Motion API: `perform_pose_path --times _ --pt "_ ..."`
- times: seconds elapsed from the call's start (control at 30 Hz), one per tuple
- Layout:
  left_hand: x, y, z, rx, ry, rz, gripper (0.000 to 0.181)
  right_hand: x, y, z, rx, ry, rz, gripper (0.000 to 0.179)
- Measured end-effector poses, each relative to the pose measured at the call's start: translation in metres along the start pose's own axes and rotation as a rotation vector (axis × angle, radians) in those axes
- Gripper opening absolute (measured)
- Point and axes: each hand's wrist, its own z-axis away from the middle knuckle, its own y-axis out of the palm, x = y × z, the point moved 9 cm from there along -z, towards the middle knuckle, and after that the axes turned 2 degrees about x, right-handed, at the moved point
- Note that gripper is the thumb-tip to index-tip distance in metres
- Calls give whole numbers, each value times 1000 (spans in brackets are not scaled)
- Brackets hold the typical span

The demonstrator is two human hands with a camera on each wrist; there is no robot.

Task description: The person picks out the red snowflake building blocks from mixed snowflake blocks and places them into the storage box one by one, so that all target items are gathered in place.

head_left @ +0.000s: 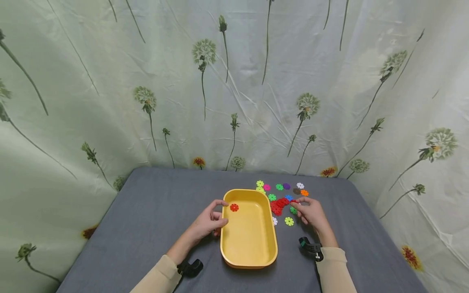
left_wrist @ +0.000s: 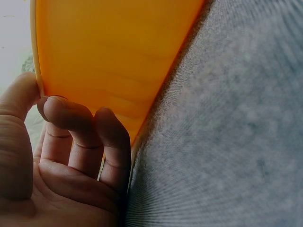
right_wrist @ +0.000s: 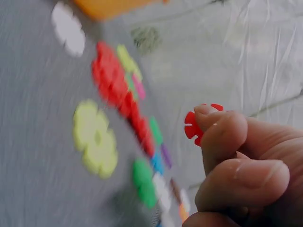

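A yellow plastic basin (head_left: 250, 240) stands on the table, with one red snowflake disc (head_left: 234, 207) inside near its far left corner. My left hand (head_left: 207, 221) grips the basin's left side; in the left wrist view, curled fingers (left_wrist: 75, 118) lie against the outer wall and the thumb meets the rim. To the right of the basin, my right hand (head_left: 312, 215) pinches another red snowflake disc (right_wrist: 190, 127) between thumb and fingertip, raised above the table. Close by lies a pile of overlapping red discs (head_left: 277, 207).
Loose discs surround the red pile: a yellow-green disc (head_left: 289, 221) in front, a green disc (head_left: 272, 197), a purple disc (head_left: 286, 186) and an orange disc (head_left: 304, 192) behind. A floral curtain (head_left: 234, 81) hangs behind the grey-covered table (head_left: 157, 203).
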Motion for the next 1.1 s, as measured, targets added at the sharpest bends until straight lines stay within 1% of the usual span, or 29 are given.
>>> perform_pose_path --times 0.17,0.33,0.43,0.53,0.67,0.73,0.93,1.1 --pt "0 0 0 0 3 3 56 27 6 6 19 -64 -40 31" --pt "-1 0 0 4 -1 11 56 55 17 20 59 -117 -66 31" --pt "0 1 0 4 -6 17 55 72 27 28 81 -147 -60 34" --pt "-1 1 0 2 -9 18 55 88 39 33 122 -168 -84 36" --pt "1 0 0 -2 -15 14 56 108 55 34 176 -188 -122 37" --pt "2 0 0 -5 -20 13 55 116 63 33 188 -195 -129 35" --pt "2 0 0 -4 -22 2 56 133 89 33 193 -201 -159 29" --pt "2 -1 -1 -15 -27 2 58 129 120 26 230 -209 -118 24"
